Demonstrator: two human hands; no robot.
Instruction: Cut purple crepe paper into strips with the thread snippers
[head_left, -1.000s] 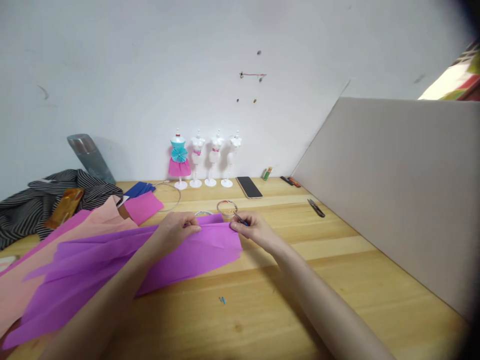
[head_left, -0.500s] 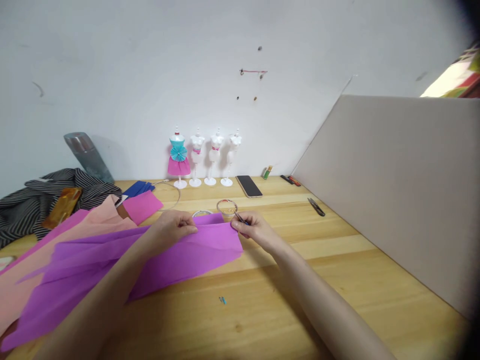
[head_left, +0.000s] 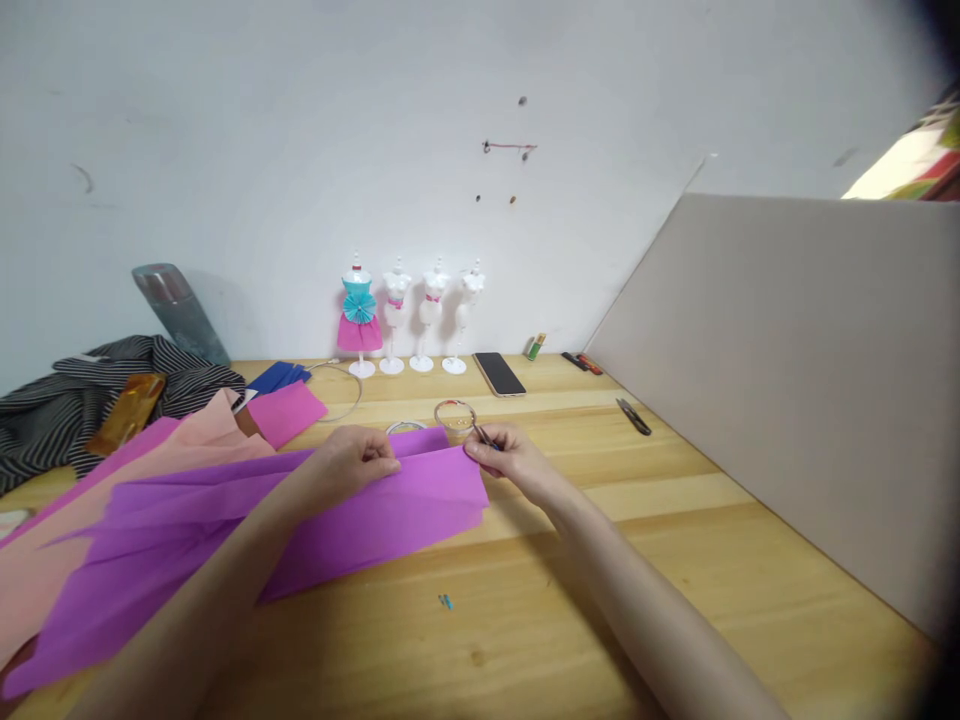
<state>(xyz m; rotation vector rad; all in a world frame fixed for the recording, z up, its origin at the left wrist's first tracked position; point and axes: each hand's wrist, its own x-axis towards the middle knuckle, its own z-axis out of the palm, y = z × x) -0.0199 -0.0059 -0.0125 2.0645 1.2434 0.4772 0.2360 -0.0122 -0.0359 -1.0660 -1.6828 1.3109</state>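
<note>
Near the middle of the wooden table [head_left: 570, 590], a big purple sheet [head_left: 420, 495] lies with its left part over a peach sheet [head_left: 195, 443] and its far edge between two hands. The left hand [head_left: 351, 462] has its thumb and finger closed in a pinch on that far edge. The right hand [head_left: 511, 460] is closed too, with a dark pointed tool [head_left: 488, 438] in its grip and its thumb and finger at the sheet's far right corner. I cannot tell if the tool's tips are apart, or how firmly the corner is pinched. The sheet looks thin, so it could rip if the hands pull too hard. The tool could poke a hole in it, or bump the wire ring [head_left: 438, 425] on the far side, because they sit so close. If the left pinch slips, the edge could go crooked. The wide left part could also snag and drag the peach sheet along.
</note>
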